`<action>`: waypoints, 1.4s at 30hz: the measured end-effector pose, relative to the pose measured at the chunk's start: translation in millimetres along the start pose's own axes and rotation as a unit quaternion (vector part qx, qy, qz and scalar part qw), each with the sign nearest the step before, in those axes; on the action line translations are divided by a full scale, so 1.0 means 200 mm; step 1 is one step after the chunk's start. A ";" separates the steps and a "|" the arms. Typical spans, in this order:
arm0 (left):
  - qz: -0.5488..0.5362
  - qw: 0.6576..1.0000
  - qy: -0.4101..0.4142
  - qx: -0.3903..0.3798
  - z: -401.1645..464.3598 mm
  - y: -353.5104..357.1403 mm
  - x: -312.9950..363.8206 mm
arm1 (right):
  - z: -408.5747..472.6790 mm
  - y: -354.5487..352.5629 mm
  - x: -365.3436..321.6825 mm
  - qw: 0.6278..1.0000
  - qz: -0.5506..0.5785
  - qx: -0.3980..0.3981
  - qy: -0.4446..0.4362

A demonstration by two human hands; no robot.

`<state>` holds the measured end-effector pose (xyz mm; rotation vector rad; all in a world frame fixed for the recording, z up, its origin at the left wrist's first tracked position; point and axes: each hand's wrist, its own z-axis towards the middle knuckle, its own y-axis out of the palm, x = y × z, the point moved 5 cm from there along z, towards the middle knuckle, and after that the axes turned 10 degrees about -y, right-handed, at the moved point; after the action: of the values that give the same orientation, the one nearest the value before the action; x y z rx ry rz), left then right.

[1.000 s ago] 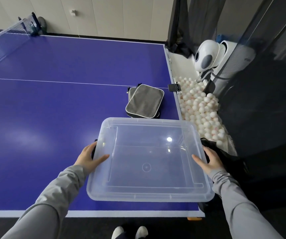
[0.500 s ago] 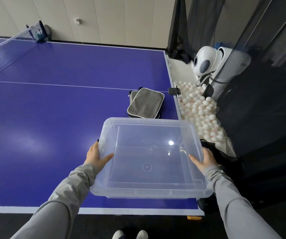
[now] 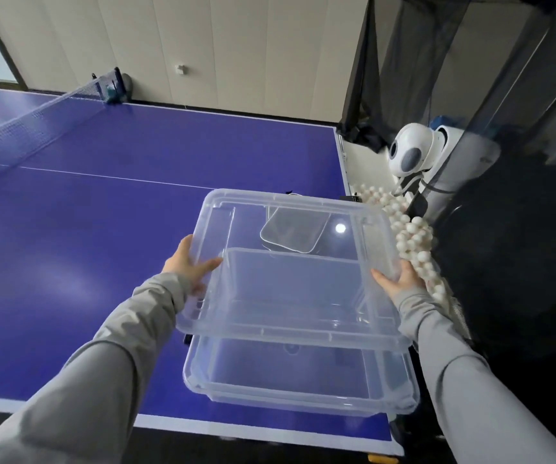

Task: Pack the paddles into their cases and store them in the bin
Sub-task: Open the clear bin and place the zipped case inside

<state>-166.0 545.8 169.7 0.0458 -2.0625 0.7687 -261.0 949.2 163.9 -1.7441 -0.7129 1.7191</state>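
**Both hands lift the clear lid off the bin**

Left hand [image 3: 188, 264] grips the lid's [image 3: 290, 269] left edge, thumb curled over the top and fingers underneath; right hand [image 3: 398, 279] grips the opposite edge the same way. That 1 lid is held above the bin, tilted with its far edge raised, long axis running left to right. Below it, 1 clear bin [image 3: 300, 383] sits on the blue table [image 3: 102, 229] near the front right corner, long axis also left to right. Seen through the lid, the grey paddle cases [image 3: 291, 234] lie stacked on the table beyond the bin; their count is unclear. Many white balls [image 3: 414, 236] are heaped off the table's right edge beside 1 white ball machine [image 3: 410, 155]. 1 net [image 3: 32, 125] crosses the far left.
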 end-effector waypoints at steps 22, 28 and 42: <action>-0.069 0.993 -0.038 0.091 1.05 -1.12 -0.09 | 0.53 0.97 -1.17 0.997 0.073 -0.004 0.008; -0.040 0.998 -0.006 0.042 1.55 -1.34 -0.05 | 0.69 1.31 -1.43 0.997 0.072 0.008 0.035; 0.070 0.996 -0.042 0.020 2.38 -1.06 -0.35 | 1.08 2.07 -1.21 0.992 0.005 -0.048 0.114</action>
<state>-413.6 101.6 34.4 -0.0447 -2.1473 0.9076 -494.2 497.0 29.7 -1.9746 -0.6948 1.4807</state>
